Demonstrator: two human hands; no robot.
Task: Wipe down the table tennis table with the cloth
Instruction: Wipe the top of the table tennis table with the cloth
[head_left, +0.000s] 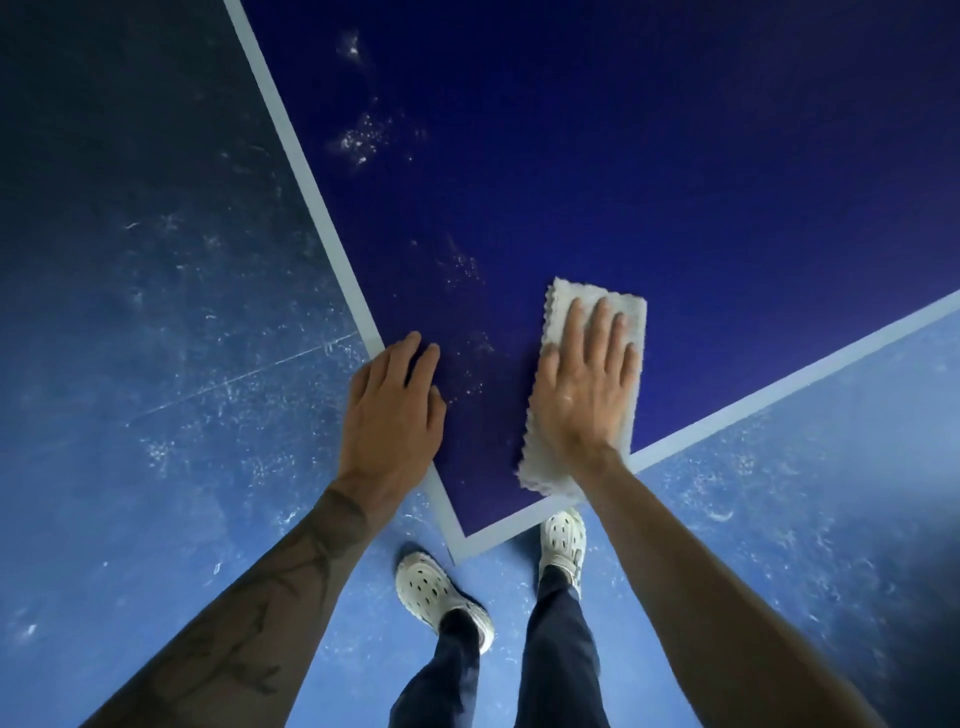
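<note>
Two bare forearms reach in from the bottom of the view, the left forearm (260, 597) marked with dark tattoo lines and the right forearm (701, 597) plain. Between them, below the near corner of the surface, stand two white perforated clogs (441, 597) under dark trousers (561, 649) on a scuffed blue floor (156, 312).

The surface (675, 208) is a deep blue table tennis top with a pale border line along each edge, and its near corner points straight at the person. The left grip (395, 410) rests across the border line of the left edge, close to that corner. It is released, with relaxed fingers lying on the blue top and holding nothing.

The cloth (545, 467) is pale grey with a wavy trimmed edge, folded into a long strip. It lies flat just inside the near corner, and its near end touches the border line of the right edge. The right grip (587, 384) lies palm down on the cloth, released, with its fingers straight and slightly spread, pressing the cloth against the surface. The two grips are near each other but apart, with bare blue top between them.

White specks (358, 137) are scattered on the surface beyond the left grip, in patches along the left edge toward the far end.
</note>
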